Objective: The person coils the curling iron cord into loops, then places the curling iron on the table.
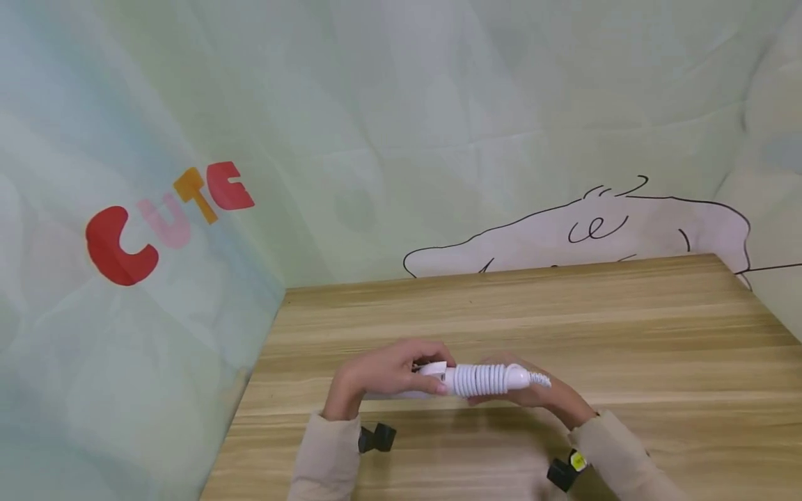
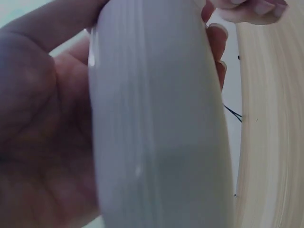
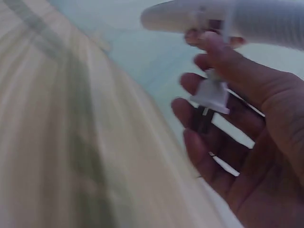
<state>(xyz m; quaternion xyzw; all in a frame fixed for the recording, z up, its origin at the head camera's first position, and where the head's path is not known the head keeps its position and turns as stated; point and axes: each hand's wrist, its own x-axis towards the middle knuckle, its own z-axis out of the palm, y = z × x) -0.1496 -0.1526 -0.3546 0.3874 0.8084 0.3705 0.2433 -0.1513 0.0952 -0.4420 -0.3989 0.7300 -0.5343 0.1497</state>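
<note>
A white wand-shaped electric appliance point(image 1: 517, 377) lies level above the table, its white cord point(image 1: 480, 380) wound in tight coils around one part. My left hand point(image 1: 390, 370) grips it left of the coils, thumb on the near side. Up close in the left wrist view, its smooth, ridged body point(image 2: 161, 114) fills the middle. Behind the coiled end is my right hand point(image 1: 540, 395), partly hidden in the head view. In the right wrist view, a white plug point(image 3: 212, 95) with dark prongs hangs among that hand's curled fingers point(image 3: 242, 114), below the appliance.
A wood-grain table point(image 1: 601, 327) spreads beneath both hands. A pale printed cloth point(image 1: 401, 139) hangs behind it and along the left, with coloured letters point(image 1: 125, 257) on the left part. Dark wrist devices point(image 1: 383, 437) sit below the sleeves.
</note>
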